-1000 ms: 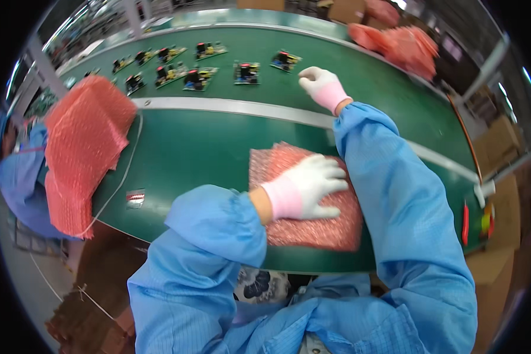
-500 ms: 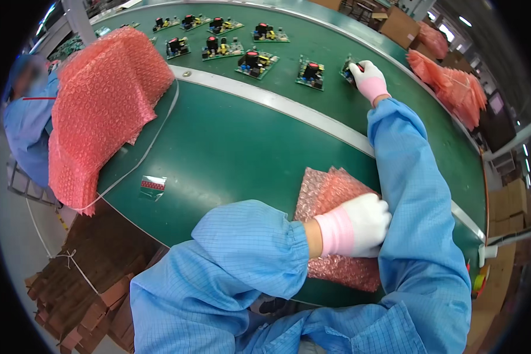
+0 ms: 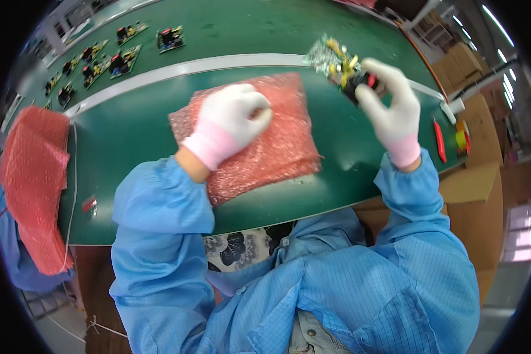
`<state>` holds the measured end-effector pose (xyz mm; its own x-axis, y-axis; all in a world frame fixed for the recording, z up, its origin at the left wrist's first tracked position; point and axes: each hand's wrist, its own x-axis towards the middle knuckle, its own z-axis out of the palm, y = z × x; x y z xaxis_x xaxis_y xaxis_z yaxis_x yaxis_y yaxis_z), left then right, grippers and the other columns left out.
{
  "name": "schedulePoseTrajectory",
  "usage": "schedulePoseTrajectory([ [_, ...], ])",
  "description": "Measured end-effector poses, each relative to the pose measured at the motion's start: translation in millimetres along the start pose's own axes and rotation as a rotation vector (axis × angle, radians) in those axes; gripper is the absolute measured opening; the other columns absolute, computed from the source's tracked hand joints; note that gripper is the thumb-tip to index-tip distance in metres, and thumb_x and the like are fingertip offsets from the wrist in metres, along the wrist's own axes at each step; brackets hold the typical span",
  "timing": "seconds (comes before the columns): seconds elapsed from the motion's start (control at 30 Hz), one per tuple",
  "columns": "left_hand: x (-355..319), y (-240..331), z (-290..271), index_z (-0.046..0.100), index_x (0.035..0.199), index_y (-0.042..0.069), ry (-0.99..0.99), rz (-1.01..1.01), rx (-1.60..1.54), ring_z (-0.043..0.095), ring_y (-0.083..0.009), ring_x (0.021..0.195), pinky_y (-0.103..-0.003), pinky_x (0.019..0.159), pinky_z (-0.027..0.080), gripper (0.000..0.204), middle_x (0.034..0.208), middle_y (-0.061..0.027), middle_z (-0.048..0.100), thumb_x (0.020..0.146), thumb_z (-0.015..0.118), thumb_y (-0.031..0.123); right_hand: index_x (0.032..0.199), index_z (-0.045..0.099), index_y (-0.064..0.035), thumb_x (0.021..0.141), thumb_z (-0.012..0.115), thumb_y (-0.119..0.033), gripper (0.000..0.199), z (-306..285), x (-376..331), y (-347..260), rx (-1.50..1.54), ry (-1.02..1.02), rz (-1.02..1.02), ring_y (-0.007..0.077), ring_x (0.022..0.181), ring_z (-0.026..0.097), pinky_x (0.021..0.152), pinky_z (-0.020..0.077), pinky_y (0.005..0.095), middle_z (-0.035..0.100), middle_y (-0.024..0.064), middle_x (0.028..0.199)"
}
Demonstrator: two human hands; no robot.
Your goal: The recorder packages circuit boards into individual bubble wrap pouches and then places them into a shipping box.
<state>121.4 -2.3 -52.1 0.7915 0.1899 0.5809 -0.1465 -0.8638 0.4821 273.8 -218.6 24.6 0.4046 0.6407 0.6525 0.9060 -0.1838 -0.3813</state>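
Observation:
My right hand grips a green circuit board by its large black component with a red top, thumb and fingers on either side. The board is tilted in the air over the table and slightly blurred. Pink bubble wrap lies flat on the green table, apparently several layers. On its upper left part rests my left hand, fingers curled in; whatever they may hold is hidden. Both hands wear white gloves with pink cuffs.
Several similar circuit boards stand beyond the pale metal strip. At left, a pile of pink bubble wrap hangs over the table edge beside a white cord. A red-handled tool and yellow tape lie at right.
My right hand has lifted the circuit board off the far surface and drawn it nearer. My left hand remains on the bubble wrap, which lies farther from me. The view has turned right.

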Motion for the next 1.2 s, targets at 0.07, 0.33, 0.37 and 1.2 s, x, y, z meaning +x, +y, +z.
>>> schedulePoseTrajectory([
  [0.07, 3, 1, -8, 0.066, 0.074, 0.008, 0.039, -0.027, -0.073, 0.06, -0.024, 0.07, -0.035, 0.063, 0.049, 0.008, 0.074, -0.0066, 0.06, 0.076, 0.068, 0.015, 0.107, 0.064, -0.0021, 0.07, 0.068, 0.004, 0.038, -11, -24, 1, -0.11, -0.09, -0.177, 0.0178, 0.086, 0.062, 0.071, 0.0507, 0.0268, 0.063, 0.0104, 0.1],
  [0.33, -1, 7, -19, 0.07, 0.082, 0.005, -0.09, 0.099, -0.102, 0.059, -0.0207, 0.071, -0.031, 0.065, 0.048, 0.008, 0.074, -0.0063, 0.06, 0.076, 0.071, 0.01, 0.113, 0.061, -0.0038, 0.065, 0.07, 0.006, 0.05, -35, -31, -11, -0.083, -0.122, -0.296, 0.0218, 0.079, 0.061, 0.069, 0.0515, 0.0301, 0.064, 0.0108, 0.096],
  [0.37, -1, 7, -20, 0.07, 0.082, 0.005, -0.094, 0.099, -0.094, 0.059, -0.0207, 0.071, -0.031, 0.065, 0.048, 0.008, 0.074, -0.0063, 0.06, 0.076, 0.071, 0.01, 0.113, 0.061, -0.0043, 0.065, 0.07, 0.006, 0.05, -34, -29, -14, -0.105, -0.112, -0.324, 0.0228, 0.079, 0.061, 0.069, 0.0512, 0.0309, 0.064, 0.0107, 0.096],
  [1.2, 4, -5, -35, 0.068, 0.102, -0.002, -0.046, -0.113, -0.625, 0.059, -0.0089, 0.081, -0.023, 0.073, 0.047, 0.023, 0.091, -0.005, 0.068, 0.09, 0.064, 0.018, 0.131, 0.048, -0.0003, 0.087, 0.045, 0.01, 0.045, 25, 3, -33, 0.415, -0.167, -0.135, 0.0131, 0.093, 0.06, 0.083, 0.0477, 0.025, 0.058, 0.0107, 0.117],
])
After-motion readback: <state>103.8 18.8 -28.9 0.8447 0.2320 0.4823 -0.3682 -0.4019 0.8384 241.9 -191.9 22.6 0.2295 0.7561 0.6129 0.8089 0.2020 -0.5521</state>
